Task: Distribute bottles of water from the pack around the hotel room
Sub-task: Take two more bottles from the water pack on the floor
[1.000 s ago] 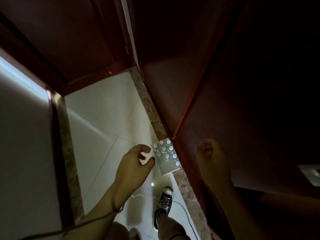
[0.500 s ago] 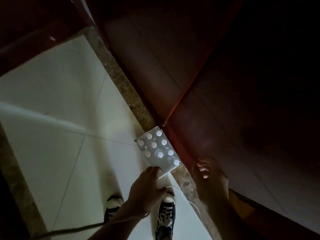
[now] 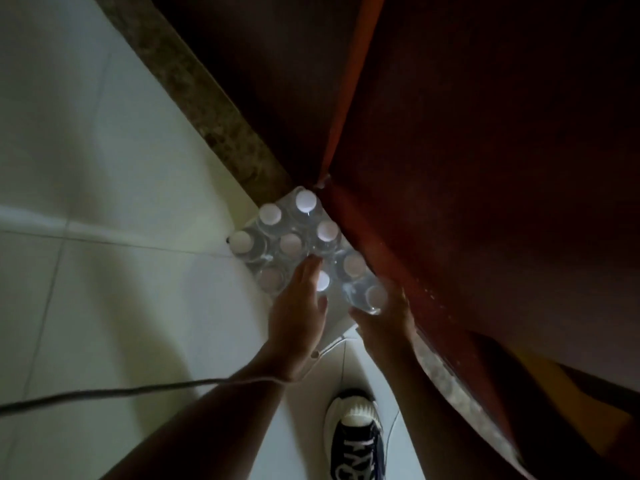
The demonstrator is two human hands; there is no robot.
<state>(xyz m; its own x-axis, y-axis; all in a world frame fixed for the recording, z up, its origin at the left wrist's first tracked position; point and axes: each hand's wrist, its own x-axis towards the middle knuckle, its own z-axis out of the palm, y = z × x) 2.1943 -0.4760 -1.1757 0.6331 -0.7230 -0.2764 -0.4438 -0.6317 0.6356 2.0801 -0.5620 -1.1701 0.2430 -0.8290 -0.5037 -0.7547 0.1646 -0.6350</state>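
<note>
— Eight or so white caps show on the pack (image 3: 301, 247), centre of frame, standing on the floor tiles (image 3: 104, 168) against the dark wooden panel (image 3: 450, 168).

— Which hand is nearer?

— I have both on it. My left hand (image 3: 299, 313) lies flat and spread over the near caps; my right hand (image 3: 384, 318) cups the lower-right corner bottle (image 3: 375, 296).

— Long axis?

— Upper left to lower right, along the panel. I'd judge the right pulls first.

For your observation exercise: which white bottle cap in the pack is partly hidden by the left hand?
The cap at the near middle of the pack: the left hand lies across its left edge. The other caps show whole.
</note>
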